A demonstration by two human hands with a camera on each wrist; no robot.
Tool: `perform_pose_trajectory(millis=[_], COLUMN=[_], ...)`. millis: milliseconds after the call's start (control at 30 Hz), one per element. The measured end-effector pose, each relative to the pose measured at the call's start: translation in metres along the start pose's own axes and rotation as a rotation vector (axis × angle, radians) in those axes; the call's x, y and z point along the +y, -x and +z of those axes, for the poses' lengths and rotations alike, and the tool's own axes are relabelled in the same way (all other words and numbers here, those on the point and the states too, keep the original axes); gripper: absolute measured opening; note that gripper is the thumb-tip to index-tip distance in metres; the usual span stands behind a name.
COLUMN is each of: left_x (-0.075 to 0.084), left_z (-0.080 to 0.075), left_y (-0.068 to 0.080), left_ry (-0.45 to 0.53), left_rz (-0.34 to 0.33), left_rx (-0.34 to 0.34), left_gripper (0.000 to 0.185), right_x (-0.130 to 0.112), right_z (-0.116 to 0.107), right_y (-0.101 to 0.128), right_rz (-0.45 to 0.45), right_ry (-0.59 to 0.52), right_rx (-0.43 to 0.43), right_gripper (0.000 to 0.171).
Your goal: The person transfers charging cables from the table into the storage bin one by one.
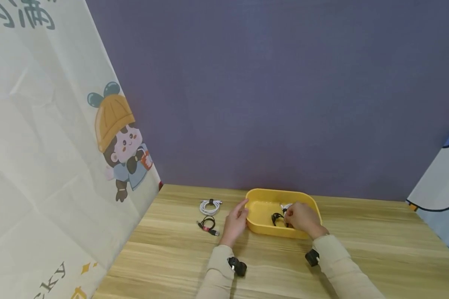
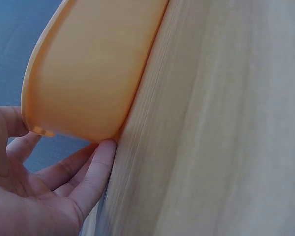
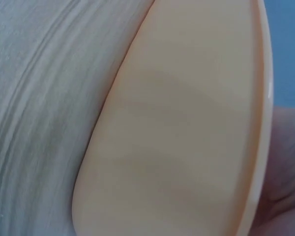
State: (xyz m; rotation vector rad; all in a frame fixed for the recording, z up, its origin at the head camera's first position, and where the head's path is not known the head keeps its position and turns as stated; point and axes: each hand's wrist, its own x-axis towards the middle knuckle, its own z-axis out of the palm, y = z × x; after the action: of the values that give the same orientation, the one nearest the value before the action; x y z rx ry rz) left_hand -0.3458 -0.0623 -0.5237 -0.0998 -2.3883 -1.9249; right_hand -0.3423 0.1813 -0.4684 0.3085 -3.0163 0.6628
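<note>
Yellow tray (image 1: 260,212) against left hand (image 1: 235,224), beneath right hand (image 1: 304,217)

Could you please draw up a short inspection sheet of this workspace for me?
Surface: wood-grain table, light-coloured.
Job's things: yellow tray, open-topped, standing on the table.
Clutter: nothing seen besides the cables.
Hands: left hand touches the tray's left end; right hand reaches inside, its fingertips partly hidden.
Cables: white coil and black coil lie left of the tray; a black cable and a white cable lie inside, by the right hand.
Surroundings: dark panel behind; cartoon-printed white sheet at left.
</note>
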Motion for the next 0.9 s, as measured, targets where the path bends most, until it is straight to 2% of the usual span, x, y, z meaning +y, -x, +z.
perform_pose_trajectory(millis=[167, 433, 667, 900], left_x=[0.0007, -0.0003, 0.0004, 0.0014], left_z=[-0.0017, -0.0047, -0.0066, -0.0083], left_y=[0.0012, 0.0026, 0.0043, 0.0063], left_ry=[0.002, -0.003, 0.0, 0.011], left_rz=[-0.002, -0.001, -0.009, -0.009], left_rx=[-0.007, -0.014, -0.014, -0.023], left_gripper=[0.038, 0.038, 0.037, 0.038], right_x=[-0.0003, -0.0019, 0.0002, 0.0012], right_z=[0.0041, 0.0061, 0.0078, 0.0078], right_y=[-0.0016, -0.002, -0.0032, -0.003], right_rz=[0.026, 0.081, 0.128, 0.182], right_ry=[-0.008, 0.008, 0.019, 0.025], right_rx=[-0.008, -0.029, -0.044, -0.07], right_gripper=[0.031, 0.024, 0.036, 0.037])
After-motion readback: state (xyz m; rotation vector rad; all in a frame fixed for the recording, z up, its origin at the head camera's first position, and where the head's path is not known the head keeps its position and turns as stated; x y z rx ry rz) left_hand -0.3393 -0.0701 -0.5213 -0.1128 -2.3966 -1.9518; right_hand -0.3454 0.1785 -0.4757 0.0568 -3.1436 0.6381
